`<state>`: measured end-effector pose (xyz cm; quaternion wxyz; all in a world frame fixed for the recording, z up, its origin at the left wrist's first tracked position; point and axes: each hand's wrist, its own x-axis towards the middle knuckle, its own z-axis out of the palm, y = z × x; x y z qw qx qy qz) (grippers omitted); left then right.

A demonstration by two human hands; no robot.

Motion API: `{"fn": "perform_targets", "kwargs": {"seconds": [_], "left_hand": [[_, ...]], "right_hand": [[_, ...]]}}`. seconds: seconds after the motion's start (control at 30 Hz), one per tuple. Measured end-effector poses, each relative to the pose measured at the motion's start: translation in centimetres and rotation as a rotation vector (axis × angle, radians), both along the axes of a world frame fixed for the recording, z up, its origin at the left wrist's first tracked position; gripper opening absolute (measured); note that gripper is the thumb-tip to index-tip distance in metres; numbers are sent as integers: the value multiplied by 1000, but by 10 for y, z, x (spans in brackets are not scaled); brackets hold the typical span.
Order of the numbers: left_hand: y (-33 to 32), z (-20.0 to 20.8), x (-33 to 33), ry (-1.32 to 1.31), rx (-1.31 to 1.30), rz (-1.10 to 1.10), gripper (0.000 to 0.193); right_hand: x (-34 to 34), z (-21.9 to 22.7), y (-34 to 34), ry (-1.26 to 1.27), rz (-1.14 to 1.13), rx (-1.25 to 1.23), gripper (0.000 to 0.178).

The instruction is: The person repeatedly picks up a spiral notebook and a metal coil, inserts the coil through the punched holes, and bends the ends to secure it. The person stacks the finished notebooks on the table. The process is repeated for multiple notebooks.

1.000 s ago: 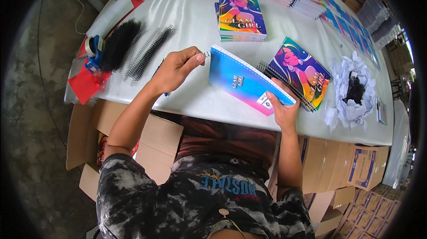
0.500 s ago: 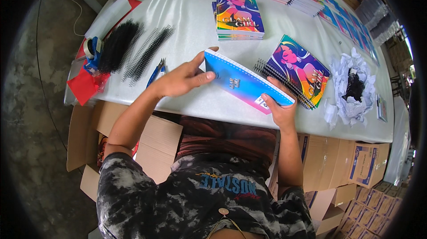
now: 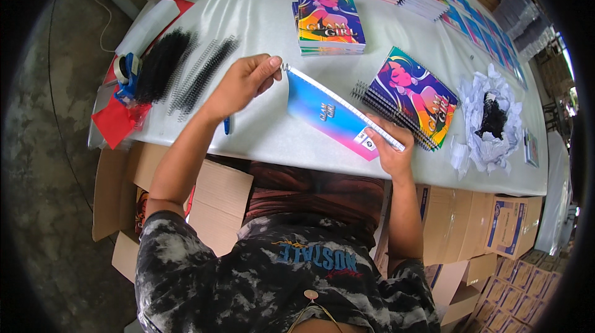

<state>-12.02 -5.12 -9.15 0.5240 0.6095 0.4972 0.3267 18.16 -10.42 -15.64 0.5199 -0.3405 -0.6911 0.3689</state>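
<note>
Since half a second earlier, the left hand (image 3: 251, 84) had lifted off the notebook's cover to its upper corner, its thumb and fingertips now pinched together on the end of a wire coil (image 3: 286, 68). The right hand (image 3: 395, 147) stayed clamped on the other end of the blue-and-pink notebook (image 3: 319, 113), which slanted between both hands above the pale surface (image 3: 279, 144). Left of the left hand lay loose black coils (image 3: 164, 66); ahead of it, a notebook stack (image 3: 328, 23). Just beyond the right hand lay colourful spiral notebooks (image 3: 415, 94); farther right, crumpled paper (image 3: 466, 125).
</note>
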Motion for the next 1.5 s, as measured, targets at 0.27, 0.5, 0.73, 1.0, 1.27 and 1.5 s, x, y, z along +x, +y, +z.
{"fn": "perform_targets", "kwargs": {"seconds": [0.27, 0.5, 0.73, 1.0, 1.27, 1.5], "left_hand": [[4, 44, 3, 505, 520, -356, 27], [-6, 46, 33, 895, 1155, -135, 21], [-7, 50, 38, 947, 1225, -192, 22], [-10, 55, 30, 1068, 1008, -429, 27], [-34, -53, 32, 742, 1274, 41, 67], [1, -43, 16, 600, 1519, 407, 110]], "right_hand": [[-2, -5, -10, 217, 1, -186, 29], [-2, -4, -12, -29, -3, -3, 30], [-4, -5, -16, -35, -26, 74, 31], [-5, -10, -18, -14, -11, 159, 31], [-11, -14, -24, -32, -53, 225, 32], [-21, -10, -29, -89, 32, 398, 33]]}}
